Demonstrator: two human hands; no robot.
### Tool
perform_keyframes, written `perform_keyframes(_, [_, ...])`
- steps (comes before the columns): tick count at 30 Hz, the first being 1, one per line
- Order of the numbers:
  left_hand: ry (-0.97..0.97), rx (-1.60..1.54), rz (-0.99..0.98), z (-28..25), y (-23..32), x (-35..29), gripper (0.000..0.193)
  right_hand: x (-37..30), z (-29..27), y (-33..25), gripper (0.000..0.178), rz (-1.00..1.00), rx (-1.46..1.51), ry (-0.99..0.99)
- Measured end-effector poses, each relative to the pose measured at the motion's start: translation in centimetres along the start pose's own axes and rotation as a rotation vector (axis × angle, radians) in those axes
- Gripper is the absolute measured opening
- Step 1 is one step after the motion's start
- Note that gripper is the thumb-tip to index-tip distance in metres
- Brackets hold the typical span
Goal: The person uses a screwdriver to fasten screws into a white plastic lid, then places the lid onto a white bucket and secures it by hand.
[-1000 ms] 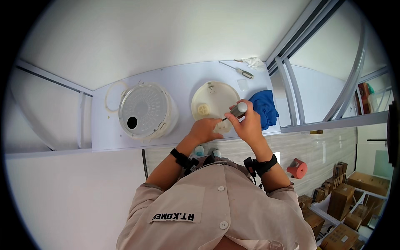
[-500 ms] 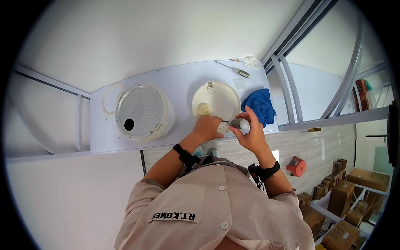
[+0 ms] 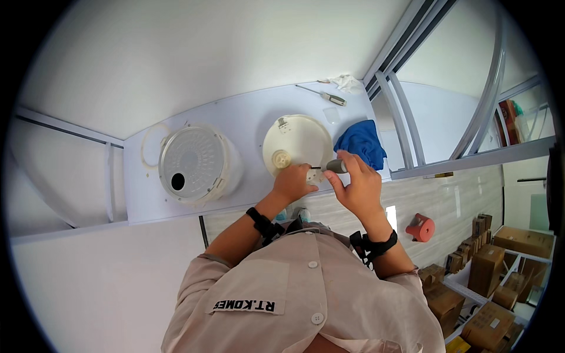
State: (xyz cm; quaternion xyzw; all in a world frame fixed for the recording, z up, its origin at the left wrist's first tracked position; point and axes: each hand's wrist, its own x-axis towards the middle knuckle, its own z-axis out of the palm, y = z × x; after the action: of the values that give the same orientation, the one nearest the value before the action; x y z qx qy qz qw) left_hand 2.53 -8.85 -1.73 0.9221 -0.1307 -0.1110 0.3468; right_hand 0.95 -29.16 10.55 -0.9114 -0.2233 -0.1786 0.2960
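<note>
White bench (image 3: 244, 112) under it all. Right hand (image 3: 364, 188) pinches the grey screwdriver (image 3: 336, 167) between thumb and fingers, tipped way flatter than a second ago; left hand (image 3: 291, 182)'s at the round cream lid (image 3: 306, 138)'s near edge, can't tell how tight. Blue cloth (image 3: 360, 144) just right.

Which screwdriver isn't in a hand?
The far screwdriver, lying loose on the table near the crumpled white scrap, beyond the blue cloth; the other screwdriver is held in the right hand.
</note>
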Motion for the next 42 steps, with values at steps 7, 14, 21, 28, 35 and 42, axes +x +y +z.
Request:
perform_keyframes(7, [0.040,-0.112,0.000,0.1,-0.2,-0.1,0.066,0.3,-2.8,-1.8,0.053,-0.008,-0.116,-0.044])
perform_keyframes(14, [0.039,-0.120,-0.025,0.3,0.2,-0.2,0.065,-0.6,-2.4,-2.2,0.042,0.206,-0.263,-0.201])
perform_keyframes(21, [0.024,-0.101,-0.032,0.4,0.3,-0.1,0.067,0.2,-3.3,-3.0,0.044,0.052,-0.229,-0.121])
perform_keyframes(28, [0.027,-0.127,-0.013,0.4,-0.2,0.1,0.068,0.9,-2.9,-2.0,0.048,0.358,-0.197,-0.325])
perform_keyframes(35, [0.082,-0.198,0.039,1.0,-2.0,0.3,0.068,0.6,-2.7,-1.1,0.045,-0.023,-0.135,-0.007])
perform_keyframes(42, [-0.007,-0.212,-0.081,-0.2,-0.2,0.4,0.060,-1.0,-1.6,-1.6,0.043,0.114,-0.186,-0.120])
